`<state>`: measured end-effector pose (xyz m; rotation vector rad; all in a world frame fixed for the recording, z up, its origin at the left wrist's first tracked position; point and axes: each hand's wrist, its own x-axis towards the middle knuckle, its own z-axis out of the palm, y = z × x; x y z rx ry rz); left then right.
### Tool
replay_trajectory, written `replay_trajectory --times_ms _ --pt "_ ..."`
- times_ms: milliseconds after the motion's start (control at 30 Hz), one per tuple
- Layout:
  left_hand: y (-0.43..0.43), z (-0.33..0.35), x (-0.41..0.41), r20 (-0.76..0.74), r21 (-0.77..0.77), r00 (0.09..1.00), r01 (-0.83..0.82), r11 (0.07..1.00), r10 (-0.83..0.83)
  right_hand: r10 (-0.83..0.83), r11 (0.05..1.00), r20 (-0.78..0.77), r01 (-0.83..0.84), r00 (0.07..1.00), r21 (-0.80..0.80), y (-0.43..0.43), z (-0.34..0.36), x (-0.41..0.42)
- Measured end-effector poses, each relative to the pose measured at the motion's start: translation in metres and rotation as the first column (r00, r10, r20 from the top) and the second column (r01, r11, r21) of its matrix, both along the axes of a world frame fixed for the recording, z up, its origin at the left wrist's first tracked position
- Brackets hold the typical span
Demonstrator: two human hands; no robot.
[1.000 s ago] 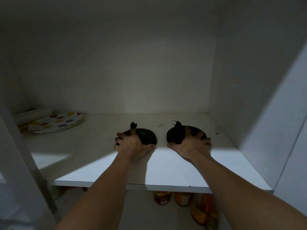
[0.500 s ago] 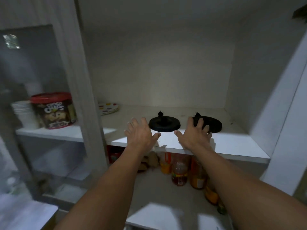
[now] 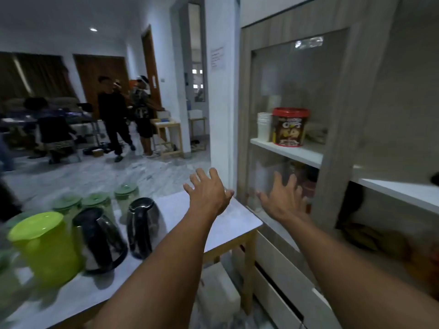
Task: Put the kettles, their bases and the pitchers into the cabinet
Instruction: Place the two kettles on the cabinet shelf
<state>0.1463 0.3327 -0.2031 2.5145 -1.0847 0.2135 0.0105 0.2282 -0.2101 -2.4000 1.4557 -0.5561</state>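
Note:
Two black-and-steel kettles (image 3: pixel 99 238) (image 3: pixel 143 225) stand on a white table (image 3: pixel 228 224) at the lower left. Beside them is a lime-green pitcher (image 3: pixel 45 248), with several clear pitchers with green lids (image 3: pixel 126 198) behind. My left hand (image 3: pixel 209 193) hovers open over the table's right end, fingers spread. My right hand (image 3: pixel 285 200) is open in front of the cabinet's glass door (image 3: pixel 292 91). The cabinet shelf (image 3: pixel 401 193) runs off the right edge; a dark shape at its far right edge cannot be identified.
Behind the glass stand a red-lidded cereal tub (image 3: pixel 289 127) and stacked white cups (image 3: pixel 264 127). White drawers (image 3: pixel 280 269) sit below. Several people (image 3: pixel 114 115) stand in the room at the back left, near small wooden tables (image 3: pixel 169 134).
Both hands let go of the two black bases on the shelf and pulled back empty. My view swung left from the cabinet interior to the table with kettles and pitchers.

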Motion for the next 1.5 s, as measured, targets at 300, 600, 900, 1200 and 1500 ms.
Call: replay_trajectory --times_ms 300,600,900,1200,1500 --pt "0.174 -0.034 0.087 -0.107 0.109 0.878 -0.456 0.883 0.466 0.506 0.863 -0.077 -0.503 0.859 0.048 0.122 -0.034 0.156" --pt "0.197 -0.055 0.103 -0.171 0.129 0.747 -0.630 0.766 0.643 0.682 0.730 -0.115 -0.662 0.722 0.170 0.151 -0.067 0.212" --pt "0.192 -0.119 0.149 -0.330 0.234 0.650 -0.646 0.727 0.684 0.675 0.722 -0.137 -0.611 0.725 0.326 0.150 -0.120 0.265" --pt "0.177 -0.167 0.255 -0.659 0.100 0.431 -0.762 0.640 0.616 0.375 0.763 0.033 -0.328 0.927 0.557 0.154 -0.154 0.342" --pt "0.190 -0.175 0.291 -0.693 0.021 0.492 -0.717 0.697 0.527 0.126 0.741 0.097 -0.159 0.987 0.653 0.158 -0.166 0.365"
